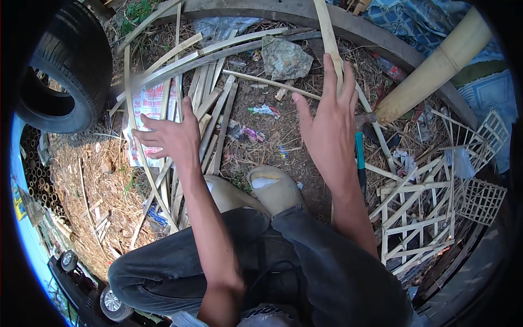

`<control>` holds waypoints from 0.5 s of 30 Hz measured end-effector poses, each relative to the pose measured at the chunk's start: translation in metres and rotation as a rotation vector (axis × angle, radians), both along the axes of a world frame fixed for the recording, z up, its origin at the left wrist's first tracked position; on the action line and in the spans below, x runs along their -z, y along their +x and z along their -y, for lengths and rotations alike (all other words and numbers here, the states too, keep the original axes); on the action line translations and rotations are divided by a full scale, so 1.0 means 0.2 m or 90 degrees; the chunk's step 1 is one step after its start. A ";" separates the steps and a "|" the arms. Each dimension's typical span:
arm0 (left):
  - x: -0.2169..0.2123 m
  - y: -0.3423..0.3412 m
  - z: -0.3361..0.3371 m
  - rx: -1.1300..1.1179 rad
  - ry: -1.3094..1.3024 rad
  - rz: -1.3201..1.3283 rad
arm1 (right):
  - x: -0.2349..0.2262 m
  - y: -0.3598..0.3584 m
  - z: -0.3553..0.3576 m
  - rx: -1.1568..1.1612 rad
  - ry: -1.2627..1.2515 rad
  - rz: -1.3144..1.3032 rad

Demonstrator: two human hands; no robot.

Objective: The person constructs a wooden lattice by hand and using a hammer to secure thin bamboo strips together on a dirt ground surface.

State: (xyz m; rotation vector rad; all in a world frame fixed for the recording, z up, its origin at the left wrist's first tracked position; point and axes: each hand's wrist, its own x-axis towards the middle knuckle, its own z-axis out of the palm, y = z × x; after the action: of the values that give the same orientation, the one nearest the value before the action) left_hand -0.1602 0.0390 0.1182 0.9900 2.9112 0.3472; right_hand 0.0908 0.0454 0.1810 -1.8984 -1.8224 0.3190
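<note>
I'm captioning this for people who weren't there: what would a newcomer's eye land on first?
Probably the bare hands near the centre: the left hand spread above slender strips, the right hand with a pale strip running from its fingers to the top edge. Next, perhaps, the big black tyre at upper left and the thick bamboo pole slanting in at upper right. A pale lattice stands out at right.

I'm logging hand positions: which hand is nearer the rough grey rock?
Right. The right hand is close to the rough grey rock, lower right in the picture; the left hand is farther off, lower left.
</note>
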 end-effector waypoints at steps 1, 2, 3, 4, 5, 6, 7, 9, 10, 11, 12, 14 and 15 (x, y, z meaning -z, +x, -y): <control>0.05 -0.11 0.04 -0.070 -0.028 0.008 | 0.04 0.04 0.02 0.004 -0.025 0.024; 0.07 -0.23 0.09 -0.142 -0.052 0.006 | 0.04 0.04 0.03 0.005 -0.046 0.036; 0.10 -0.30 0.13 -0.142 -0.049 0.003 | 0.02 0.03 0.02 0.005 -0.044 0.033; 0.14 -0.35 0.17 -0.165 -0.098 0.029 | 0.01 0.01 0.02 0.014 -0.065 0.034; 0.17 -0.39 0.20 -0.189 -0.147 0.053 | 0.01 -0.02 0.01 0.022 -0.086 0.034; 0.16 -0.38 0.21 -0.192 -0.148 0.044 | 0.01 -0.06 0.01 0.019 -0.089 0.025; 0.17 -0.31 0.18 -0.148 -0.137 0.068 | 0.01 -0.10 0.00 -0.001 -0.043 0.032; 0.14 0.01 0.11 -0.011 -0.072 0.143 | 0.02 -0.11 -0.06 -0.018 0.024 0.049; 0.04 0.23 0.05 0.079 -0.021 0.184 | 0.03 -0.10 -0.09 -0.015 0.024 0.054; -0.02 0.41 0.02 0.157 0.062 0.241 | 0.04 -0.10 -0.13 -0.002 0.036 0.057; -0.09 0.54 -0.01 0.234 0.145 0.289 | 0.04 -0.11 -0.16 0.008 0.049 0.052; -0.20 0.71 -0.07 0.344 0.187 0.311 | 0.01 -0.13 -0.18 -0.007 0.061 0.004; -0.21 0.72 -0.09 0.343 0.188 0.310 | -0.01 -0.12 -0.19 -0.018 0.070 -0.034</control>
State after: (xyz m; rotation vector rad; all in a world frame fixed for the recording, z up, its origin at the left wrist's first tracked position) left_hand -0.0166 0.0577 0.1609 1.4296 2.1035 0.8500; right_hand 0.0664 0.0842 0.1836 -1.7734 -1.7960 0.2706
